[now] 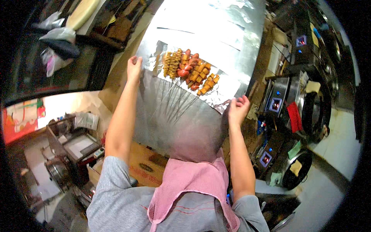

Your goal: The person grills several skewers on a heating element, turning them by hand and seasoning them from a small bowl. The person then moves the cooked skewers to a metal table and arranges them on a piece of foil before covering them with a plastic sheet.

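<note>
Several skewers of browned food lie side by side on a sheet of aluminium foil over a shiny metal countertop. At the left are folded, wavy pieces; scored red sausages sit in the middle, with golden cubes to their right. Their thin sticks point towards me, past the foil's near edge. My left hand has its fingers curled at the foil's left edge. At the near right corner, my right hand pinches the foil. Glare whitens the far part of the countertop.
Along the right stand cooking appliances with lit panels, a dark round pan, another pan and a red cloth. Plastic bags lie at the upper left. A cash drawer is at the lower left.
</note>
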The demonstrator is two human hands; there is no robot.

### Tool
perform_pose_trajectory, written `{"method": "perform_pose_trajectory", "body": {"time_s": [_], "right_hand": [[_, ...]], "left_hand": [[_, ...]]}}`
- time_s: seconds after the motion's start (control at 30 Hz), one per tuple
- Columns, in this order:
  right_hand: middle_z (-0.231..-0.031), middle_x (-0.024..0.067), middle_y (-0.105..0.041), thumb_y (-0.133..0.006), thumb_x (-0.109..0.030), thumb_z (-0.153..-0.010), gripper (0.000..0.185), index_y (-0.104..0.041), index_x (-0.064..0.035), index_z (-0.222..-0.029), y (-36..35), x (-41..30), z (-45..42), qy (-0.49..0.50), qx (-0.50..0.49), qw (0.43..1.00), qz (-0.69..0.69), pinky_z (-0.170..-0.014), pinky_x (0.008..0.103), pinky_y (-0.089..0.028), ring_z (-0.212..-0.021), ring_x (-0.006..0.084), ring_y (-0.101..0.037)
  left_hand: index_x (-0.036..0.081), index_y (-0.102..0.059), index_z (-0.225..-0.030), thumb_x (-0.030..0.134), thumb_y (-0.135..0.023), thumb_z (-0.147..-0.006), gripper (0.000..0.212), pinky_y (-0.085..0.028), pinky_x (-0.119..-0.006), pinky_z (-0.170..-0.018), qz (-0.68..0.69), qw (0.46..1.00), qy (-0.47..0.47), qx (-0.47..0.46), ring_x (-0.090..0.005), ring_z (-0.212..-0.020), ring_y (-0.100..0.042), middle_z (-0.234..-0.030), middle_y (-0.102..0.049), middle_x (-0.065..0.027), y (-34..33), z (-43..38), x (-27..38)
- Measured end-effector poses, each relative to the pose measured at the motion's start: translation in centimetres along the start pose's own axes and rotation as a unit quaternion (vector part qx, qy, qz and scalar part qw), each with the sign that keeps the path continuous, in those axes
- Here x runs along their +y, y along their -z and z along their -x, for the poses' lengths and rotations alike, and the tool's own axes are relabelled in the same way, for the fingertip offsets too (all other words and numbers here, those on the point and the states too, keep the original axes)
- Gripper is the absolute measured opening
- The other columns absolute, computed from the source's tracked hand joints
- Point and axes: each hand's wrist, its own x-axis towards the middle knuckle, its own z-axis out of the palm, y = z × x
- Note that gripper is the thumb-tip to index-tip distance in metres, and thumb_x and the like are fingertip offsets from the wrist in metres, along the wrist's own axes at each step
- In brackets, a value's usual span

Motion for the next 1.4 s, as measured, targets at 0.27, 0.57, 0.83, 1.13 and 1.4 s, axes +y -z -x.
{"method": "perform_pose_trajectory", "body": {"time_s": [0.27,0.57,0.83,1.13,1.4], "right_hand": [[-0.065,-0.0028,-0.047,-0.051,-0.020,-0.093,0.025,-0.054,-0.0031,-0.074,5.4,-1.7,2.7,0.063,-0.276,0.955,-0.087,-0.057,0.0233,-0.036,-0.061,0.0074,-0.041],[-0.086,0.0061,-0.058,-0.048,-0.013,-0.093,0.027,-0.044,-0.0038,-0.118,11.4,-1.5,18.4,0.102,-0.736,0.665,-0.070,-0.059,0.0219,-0.042,-0.063,0.0085,-0.049],[-0.085,0.0056,-0.057,-0.049,-0.020,-0.094,0.030,-0.043,-0.0043,-0.119,13.4,-0.3,26.3,0.187,-0.881,0.433,0.038,-0.057,0.0227,-0.041,-0.065,0.0091,-0.049],[-0.109,0.0060,-0.053,-0.051,-0.018,-0.094,0.027,-0.048,-0.0019,-0.115,18.4,1.1,38.5,0.194,-0.935,0.288,0.071,-0.083,0.0284,-0.040,-0.097,0.0156,-0.049],[-0.094,0.0027,-0.055,-0.049,-0.018,-0.095,0.024,-0.049,-0.0041,-0.114,18.4,4.5,37.2,0.268,-0.906,0.315,0.084,-0.069,0.0245,-0.043,-0.081,0.0103,-0.051]], "left_hand": [[0.006,-0.030,-0.132,0.022,-0.053,-0.091,0.050,-0.046,-0.028,-0.074,0.110,0.978,-0.055,0.167,-0.0139,-0.083,-0.056,-0.106,-0.054,-0.0095,15.1,28.0,-3.8],[0.004,-0.035,-0.127,0.008,-0.049,-0.091,0.038,-0.049,-0.028,-0.072,0.169,0.822,0.086,0.536,-0.0149,-0.078,-0.056,-0.095,-0.056,-0.0098,8.4,71.0,-4.2],[0.004,-0.050,-0.115,0.013,-0.049,-0.093,0.024,-0.041,-0.032,-0.091,0.024,0.435,0.153,0.887,-0.0166,-0.097,-0.053,-0.104,-0.055,-0.0068,2.8,96.7,-4.9],[-0.009,-0.026,-0.135,0.064,-0.068,-0.064,0.110,-0.030,-0.047,-0.104,0.254,0.449,0.592,0.619,-0.0371,-0.131,-0.027,-0.143,-0.021,-0.0269,-4.1,115.6,-23.6],[-0.006,-0.059,-0.101,0.038,-0.069,-0.078,0.051,-0.045,-0.049,-0.074,0.515,0.450,0.366,0.632,-0.0289,-0.080,-0.062,-0.093,-0.063,-0.0194,-2.9,114.9,-32.0]]}}
